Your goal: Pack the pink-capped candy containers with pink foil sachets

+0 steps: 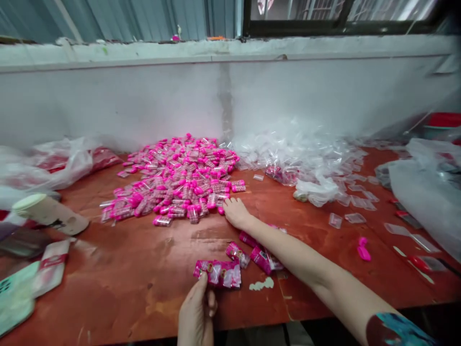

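Note:
My left hand (200, 307), at the table's near edge, pinches a pink printed plastic packet (219, 274) with a clear window between thumb and fingers. Reaching forward, my right hand (236, 213) has its fingers bent down on a small pink-capped container (221, 210) at the right edge of a big heap. That heap (183, 178) is made of many similar small clear containers with pink ends. Under and beside my right forearm lie several more pink packets (261, 258), and one pink packet (237, 253) rests just beyond my left hand.
Clear plastic pieces (306, 149) are heaped at the back right against the wall. A pink plastic piece (363, 249) lies on the red-brown table (144, 283). On the left are a tipped white cup (52, 214) and plastic bags (68, 161); another translucent bag (425, 182) stands right.

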Demonstrator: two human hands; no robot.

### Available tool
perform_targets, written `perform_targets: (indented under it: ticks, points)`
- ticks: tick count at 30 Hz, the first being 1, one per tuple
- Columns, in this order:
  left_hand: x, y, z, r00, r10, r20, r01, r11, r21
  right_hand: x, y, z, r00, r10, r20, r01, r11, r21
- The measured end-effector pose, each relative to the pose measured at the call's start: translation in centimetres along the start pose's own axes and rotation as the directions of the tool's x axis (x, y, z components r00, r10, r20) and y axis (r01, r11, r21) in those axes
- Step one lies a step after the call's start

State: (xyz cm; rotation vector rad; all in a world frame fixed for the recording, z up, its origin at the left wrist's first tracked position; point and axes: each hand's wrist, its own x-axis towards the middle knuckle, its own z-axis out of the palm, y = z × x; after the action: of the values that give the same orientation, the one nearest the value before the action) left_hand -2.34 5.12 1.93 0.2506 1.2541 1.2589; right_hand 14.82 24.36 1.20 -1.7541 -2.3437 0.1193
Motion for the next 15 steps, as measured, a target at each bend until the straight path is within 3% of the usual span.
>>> perform_targets:
  ticks: [6,8,10,12,13,15]
  points:
    - [-1.8,0.6,1.1,1.000,0.013,0.020,-0.010,0.983,-0.181,-4.7,-0.9,-2.7,0.996,0.023,0.084,-0.036,0.988,0.148]
    - [-2.1,0.4,0.9,1.000,-0.018,-0.007,0.016,0.967,-0.254,-7.8,-1.7,-3.4,0.993,0.006,0.117,-0.044,0.944,0.327]
    - [-2.4,0.1,0.6,0.998,-0.043,-0.045,0.027,0.952,-0.306,-11.7,-2.9,-3.8,0.989,-0.047,0.140,-0.079,0.630,0.772]
    - [-2.7,-0.3,0.4,0.995,-0.056,-0.078,0.027,0.944,-0.328,-15.8,-4.5,-3.8,0.979,-0.084,0.184,-0.155,0.275,0.949]
    - [-2.9,-0.5,0.3,0.995,-0.058,-0.084,0.027,0.944,-0.330,-17.6,-5.3,-3.5,0.976,-0.078,0.203,-0.188,0.169,0.968]
    - [-3.2,-1.0,0.3,0.996,-0.050,-0.074,0.024,0.945,-0.325,-20.3,-6.7,-2.6,0.970,-0.044,0.238,-0.235,0.072,0.969]
